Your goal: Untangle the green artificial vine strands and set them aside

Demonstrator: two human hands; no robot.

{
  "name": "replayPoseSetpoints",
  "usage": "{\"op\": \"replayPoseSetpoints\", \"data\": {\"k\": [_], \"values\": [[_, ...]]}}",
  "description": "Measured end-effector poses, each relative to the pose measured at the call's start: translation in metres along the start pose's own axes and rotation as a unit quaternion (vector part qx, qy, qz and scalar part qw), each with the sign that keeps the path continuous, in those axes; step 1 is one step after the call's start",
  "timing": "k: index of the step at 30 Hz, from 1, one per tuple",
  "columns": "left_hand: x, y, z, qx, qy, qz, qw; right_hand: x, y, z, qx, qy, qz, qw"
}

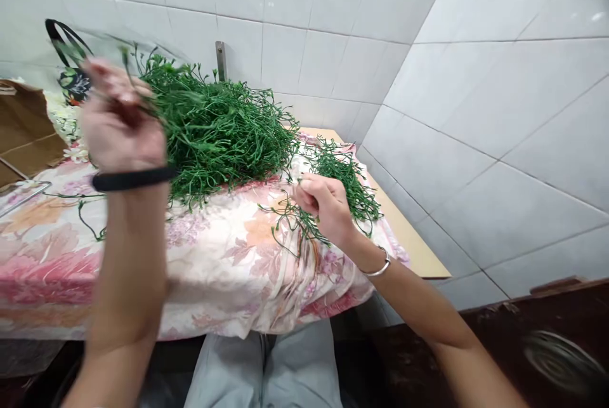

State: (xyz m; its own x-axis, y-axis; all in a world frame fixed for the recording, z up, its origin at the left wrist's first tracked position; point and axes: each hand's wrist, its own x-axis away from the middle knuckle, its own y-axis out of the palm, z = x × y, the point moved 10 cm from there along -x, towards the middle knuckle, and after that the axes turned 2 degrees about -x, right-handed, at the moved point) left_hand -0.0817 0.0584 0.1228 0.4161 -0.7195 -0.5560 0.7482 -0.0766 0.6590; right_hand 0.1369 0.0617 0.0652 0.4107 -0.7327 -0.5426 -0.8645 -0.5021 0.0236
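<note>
Green, thin-stemmed artificial sprigs (228,132) lie heaped in a springy, tangled mound between the two hands, just beside the left and farther off from the right. Each wiry stem curves and forks, ending in small bud-like tips; the colour is an even deep green, slightly brighter at the ends. A smaller, flatter green heap of like sprigs (351,183) spreads just beyond and to the right of the right hand (326,205), while a few loose, bent green stems (311,228) trail below that hand. Its thumb and forefinger are pressed together in a tight pinch, with a tiny green tip showing at their ends. The left hand (124,122), raised at the mound's left edge, is motion-blurred: its fingers curl inward and green streaks show about them, but whether it has hold of a stem cannot be told. Beneath both hands spreads a white cloth with pink and orange flowers (214,249). Left of the left hand sit white artificial blossoms (75,153) and a brown, creased paper-like bag (28,129).
</note>
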Motion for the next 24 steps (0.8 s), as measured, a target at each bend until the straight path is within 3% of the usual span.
{"op": "replayPoseSetpoints", "data": {"k": [2, 5, 7, 9, 12, 18, 24], "values": [[-0.014, -0.01, 0.012, -0.019, -0.031, -0.007, 0.999, -0.002, -0.008, -0.007, 0.039, -0.01, 0.014, 0.999], [-0.005, 0.001, -0.002, -0.111, -0.128, -0.07, 0.983, -0.012, -0.016, -0.019, 0.187, -0.036, 0.01, 0.982], [0.011, 0.017, -0.02, -0.154, -0.167, -0.117, 0.967, -0.018, -0.024, -0.02, 0.337, -0.045, 0.006, 0.94], [0.026, 0.034, -0.044, -0.201, -0.21, -0.178, 0.94, -0.021, -0.035, -0.012, 0.479, -0.035, -0.003, 0.877], [0.036, 0.046, -0.072, -0.246, -0.242, -0.231, 0.91, -0.022, -0.047, 0.0, 0.586, -0.015, -0.027, 0.81], [0.019, 0.031, -0.095, -0.281, -0.209, -0.199, 0.915, -0.013, -0.037, 0.005, 0.571, -0.001, -0.115, 0.813], [0.026, 0.027, -0.126, -0.257, -0.32, -0.219, 0.885, -0.005, -0.03, 0.01, 0.561, 0.054, -0.176, 0.807]]}}
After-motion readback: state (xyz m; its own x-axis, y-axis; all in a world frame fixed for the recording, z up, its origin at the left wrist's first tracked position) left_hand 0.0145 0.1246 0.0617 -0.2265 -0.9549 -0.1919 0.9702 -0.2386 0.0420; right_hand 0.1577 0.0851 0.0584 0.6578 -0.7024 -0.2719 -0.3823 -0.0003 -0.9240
